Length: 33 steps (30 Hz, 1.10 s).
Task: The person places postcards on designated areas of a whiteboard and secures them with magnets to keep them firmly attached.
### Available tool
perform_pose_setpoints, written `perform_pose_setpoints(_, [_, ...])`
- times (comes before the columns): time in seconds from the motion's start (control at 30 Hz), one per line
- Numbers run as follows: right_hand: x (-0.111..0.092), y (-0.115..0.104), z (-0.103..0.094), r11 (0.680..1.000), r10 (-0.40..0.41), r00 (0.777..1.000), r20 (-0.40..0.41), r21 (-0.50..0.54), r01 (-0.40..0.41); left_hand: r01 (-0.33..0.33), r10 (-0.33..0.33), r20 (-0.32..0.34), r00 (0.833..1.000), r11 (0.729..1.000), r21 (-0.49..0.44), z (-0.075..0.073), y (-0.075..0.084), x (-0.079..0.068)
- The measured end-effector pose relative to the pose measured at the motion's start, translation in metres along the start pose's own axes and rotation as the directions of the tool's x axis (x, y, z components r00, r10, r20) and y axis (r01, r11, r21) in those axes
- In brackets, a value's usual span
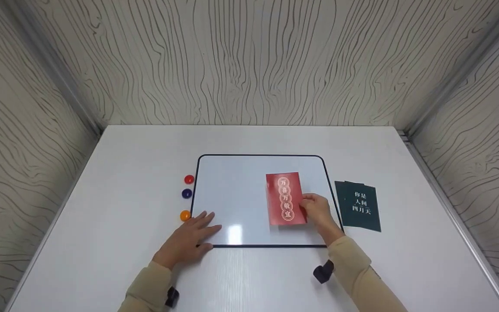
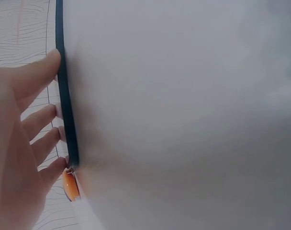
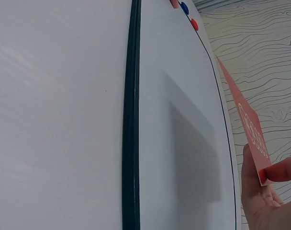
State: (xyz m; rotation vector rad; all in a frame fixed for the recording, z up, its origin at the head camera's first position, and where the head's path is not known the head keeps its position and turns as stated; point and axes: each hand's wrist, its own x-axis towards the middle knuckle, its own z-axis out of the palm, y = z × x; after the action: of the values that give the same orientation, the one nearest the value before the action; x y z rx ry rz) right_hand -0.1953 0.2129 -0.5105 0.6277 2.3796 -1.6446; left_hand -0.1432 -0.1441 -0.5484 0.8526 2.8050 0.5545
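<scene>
A red card (image 1: pixel 286 199) with white Chinese characters is pinched at its right edge by my right hand (image 1: pixel 319 213). In the right wrist view, the red card (image 3: pixel 246 122) is held above the white surface and casts a shadow on it. Beneath it lies a whiteboard (image 1: pixel 232 182) with a dark rim and rounded corners. My left hand (image 1: pixel 189 238) rests with spread fingers at the board's lower left corner. An orange round magnet (image 1: pixel 185 215) sits beside that hand; the left wrist view shows the orange magnet (image 2: pixel 70 185) near a fingertip.
Left of the board lie a red round magnet (image 1: pixel 189 179) and a dark blue one (image 1: pixel 186 193). Dark green cards (image 1: pixel 358 206) with white characters overlap right of the board. The white table (image 1: pixel 154 143) meets wood-patterned walls (image 1: pixel 249 65) at the back and sides.
</scene>
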Motion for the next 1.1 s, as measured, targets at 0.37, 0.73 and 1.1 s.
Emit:
perform_pose_setpoints(0.37, [0.0, -0.002, 0.011, 1.0, 0.011, 1.0, 0.025, 0.013, -0.012, 0.015, -0.015, 0.02, 1.0, 1.0, -0.005, 0.001, 0.0, 0.0])
perform_pose_setpoints(0.73, [-0.003, -0.001, 0.02, 0.999, 0.038, 0.998, 0.042, 0.034, -0.039, 0.005, -0.005, -0.003, 1.0, 1.0, -0.003, 0.001, -0.001, 0.001])
perform_pose_setpoints(1.1, [0.0, 0.002, 0.032, 0.999, 0.036, 0.998, 0.042, 0.03, -0.037, 0.021, -0.021, 0.017, 1.0, 1.0, -0.014, 0.001, -0.001, 0.001])
